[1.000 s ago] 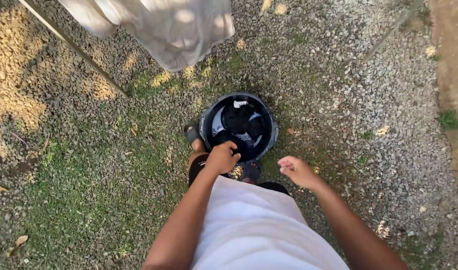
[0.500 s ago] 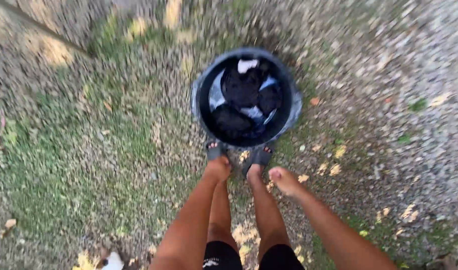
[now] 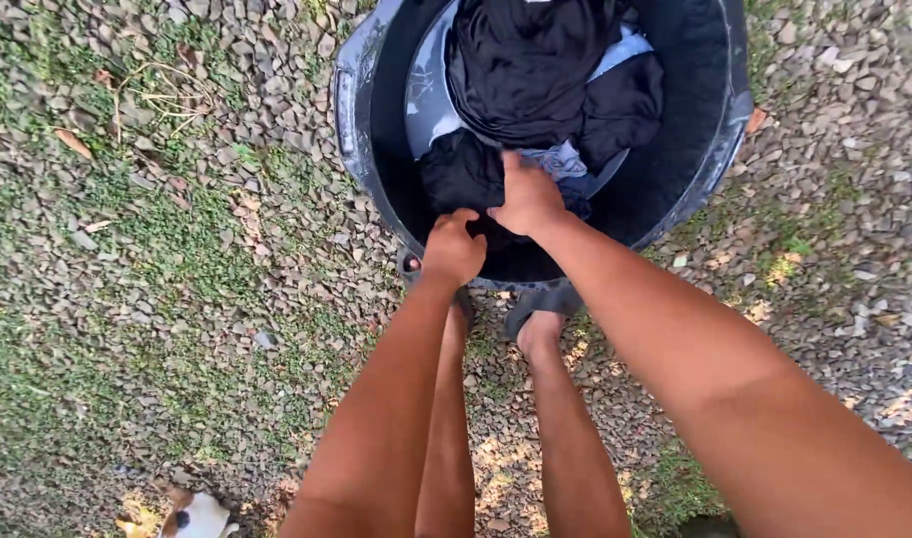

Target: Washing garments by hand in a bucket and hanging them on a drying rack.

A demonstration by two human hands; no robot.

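Head view, looking straight down: black tub (image 3: pixel 376 149) on gravel ground (image 3: pixel 177 249), piled with dark clothes (image 3: pixel 536 70). Left hand (image 3: pixel 453 249) with fingers curled shut on a fold of black cloth at the near rim; right hand (image 3: pixel 528 194) just beside it, fingers bunched into the same pile. Risks: a tangled garment could drag others over the rim onto grit; feet in sandals (image 3: pixel 541 299) stand tight against the tub, so a hard pull may tip it.
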